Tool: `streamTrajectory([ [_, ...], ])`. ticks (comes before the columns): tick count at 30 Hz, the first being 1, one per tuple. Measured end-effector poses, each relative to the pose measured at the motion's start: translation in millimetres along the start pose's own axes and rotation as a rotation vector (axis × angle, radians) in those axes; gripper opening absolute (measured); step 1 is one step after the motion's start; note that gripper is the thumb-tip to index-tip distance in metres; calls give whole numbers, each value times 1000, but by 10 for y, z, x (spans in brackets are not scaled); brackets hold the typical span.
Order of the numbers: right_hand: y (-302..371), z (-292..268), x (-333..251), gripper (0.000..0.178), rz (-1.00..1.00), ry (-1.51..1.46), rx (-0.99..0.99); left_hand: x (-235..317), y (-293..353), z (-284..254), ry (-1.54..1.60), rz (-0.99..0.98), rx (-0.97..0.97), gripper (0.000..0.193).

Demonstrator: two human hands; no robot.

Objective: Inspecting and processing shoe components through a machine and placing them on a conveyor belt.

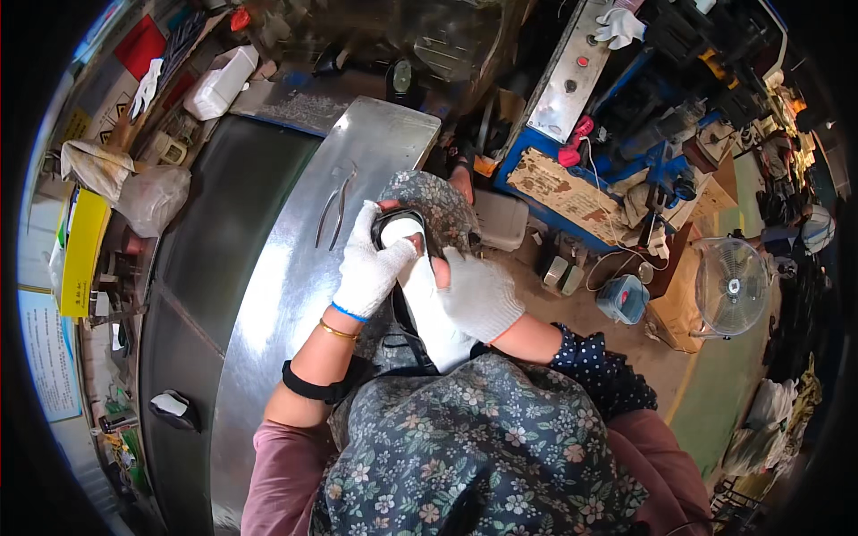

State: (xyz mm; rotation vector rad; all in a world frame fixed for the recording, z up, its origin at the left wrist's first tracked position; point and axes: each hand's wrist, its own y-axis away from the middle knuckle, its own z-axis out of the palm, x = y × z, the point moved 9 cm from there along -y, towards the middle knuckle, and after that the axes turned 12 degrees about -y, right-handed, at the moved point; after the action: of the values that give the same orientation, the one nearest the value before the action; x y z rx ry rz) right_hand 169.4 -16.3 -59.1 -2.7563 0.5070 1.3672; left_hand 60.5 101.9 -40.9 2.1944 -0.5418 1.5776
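Observation:
A white, sole-shaped shoe last [433, 313] with a black shoe upper [404, 308] around its edge lies lengthwise over my lap, its rounded end pointing away from me. My left hand [366, 259], in a white knit glove with bare fingertips, is closed on the upper's edge near that far end. From the right, my right hand [481, 295], gloved likewise, grips the side of the shoe, its thumb close to the white surface. Its other fingers are mostly hidden. Metal pincers [333, 212] rest on the table left of the shoe, touched by neither hand.
A shiny metal table [259, 357] runs along my left, beside a dark conveyor belt [183, 339] carrying a small black shoe piece [175, 409]. To the right stand a blue-framed workbench [563, 192], a blue basket [623, 299] and a fan [733, 286]. Another person [813, 230] is at far right.

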Motion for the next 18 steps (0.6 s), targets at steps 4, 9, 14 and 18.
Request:
streamTrajectory([
  [4, -178, -296, -253, 42, -89, 140, 48, -22, -107, -55, -57, 53, 36, 52],
  [9, 194, -123, 112, 63, 139, -681, -343, -4, -65, 9, -181, 70, -1, 54],
  [14, 475, 67, 339, 51, 0, -315, 32, 87, 29, -8, -140, 87, 67, 46],
  [18, 430, 177, 270, 57, -88, -123, 19, 264, -8, 36, -284, 169, 23, 48],
])
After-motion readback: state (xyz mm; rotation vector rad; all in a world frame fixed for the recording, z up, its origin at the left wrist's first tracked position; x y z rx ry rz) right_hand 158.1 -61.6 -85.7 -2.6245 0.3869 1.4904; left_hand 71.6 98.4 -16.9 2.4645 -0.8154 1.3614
